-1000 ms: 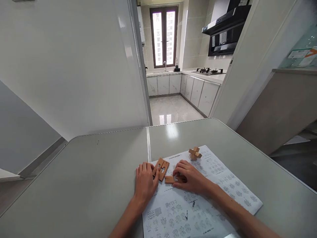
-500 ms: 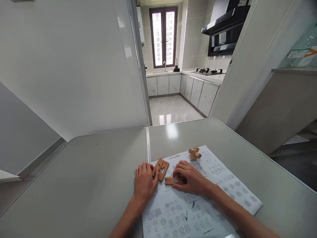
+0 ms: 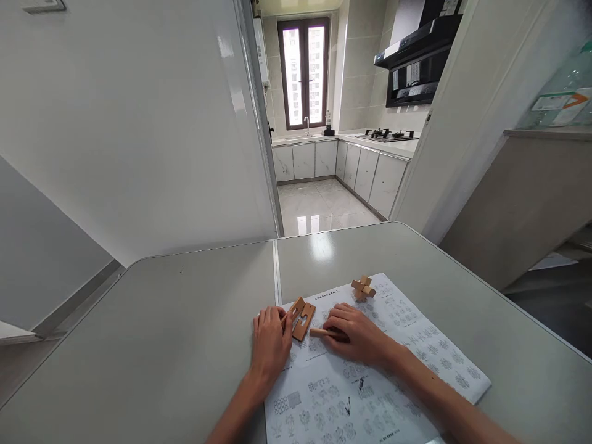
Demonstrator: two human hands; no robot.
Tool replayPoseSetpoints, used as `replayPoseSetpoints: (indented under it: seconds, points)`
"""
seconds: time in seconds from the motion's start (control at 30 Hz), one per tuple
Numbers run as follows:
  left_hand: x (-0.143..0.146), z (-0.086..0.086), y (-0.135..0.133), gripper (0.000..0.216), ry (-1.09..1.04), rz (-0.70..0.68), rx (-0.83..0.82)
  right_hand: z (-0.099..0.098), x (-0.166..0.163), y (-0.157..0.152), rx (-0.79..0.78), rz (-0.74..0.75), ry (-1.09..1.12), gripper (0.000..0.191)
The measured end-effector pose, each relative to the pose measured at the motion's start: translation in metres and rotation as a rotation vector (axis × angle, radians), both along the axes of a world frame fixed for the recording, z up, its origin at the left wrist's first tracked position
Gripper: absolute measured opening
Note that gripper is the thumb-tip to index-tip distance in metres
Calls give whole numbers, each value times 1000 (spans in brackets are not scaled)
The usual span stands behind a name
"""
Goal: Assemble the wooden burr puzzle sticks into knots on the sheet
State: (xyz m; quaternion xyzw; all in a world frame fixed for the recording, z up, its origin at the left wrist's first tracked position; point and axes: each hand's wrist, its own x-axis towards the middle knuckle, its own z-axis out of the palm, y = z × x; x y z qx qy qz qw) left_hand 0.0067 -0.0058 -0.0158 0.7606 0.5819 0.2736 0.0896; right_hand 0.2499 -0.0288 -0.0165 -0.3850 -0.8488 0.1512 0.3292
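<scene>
- Wooden plate with a cut-out slot, the left plate (image 3: 296,308), sits tilted at the far left of a printed sheet, its near end held between the thumb and fingers of the left hand (image 3: 269,342).
- Just right of it, a second plate (image 3: 304,322) with a shaped cut-out lies on the sheet; whether the left hand touches it is hard to tell.
- Farther right, the right hand (image 3: 352,333) has its fingers closed around a slim wooden piece (image 3: 319,333), seen edge-on, whose left end sticks out towards the second plate. The fingers hide the rest.
- Beyond the right hand, a cluster of interlocked wooden bars (image 3: 363,288) stands near the sheet's far corner.
- White paper, the printed sheet (image 3: 319,364), carries rows of small diagrams and lies on a grey-green table (image 3: 198,320).
- Beyond the table, a doorway shows a kitchen with a dark-framed window (image 3: 304,74) and, to the right, a gas hob (image 3: 387,134).
</scene>
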Motion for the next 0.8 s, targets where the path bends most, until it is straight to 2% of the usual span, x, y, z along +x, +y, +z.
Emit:
replayPoseSetpoints:
  seconds: [0.13, 0.3, 0.57, 0.8]
  points:
    - [1, 5, 0, 31, -123, 32, -37, -3, 1, 1, -1, -12, -5, 25]
    - [3, 15, -5, 35, -306, 56, -86, 1, -1, -2, -73, -16, 26, 30]
    - [14, 28, -18, 38, -512, -155, -202, 1, -4, -6, -455, 14, 284, 38]
    - [18, 27, -24, 40, -528, -255, -229, 5, -6, -6, -577, 33, 451, 41]
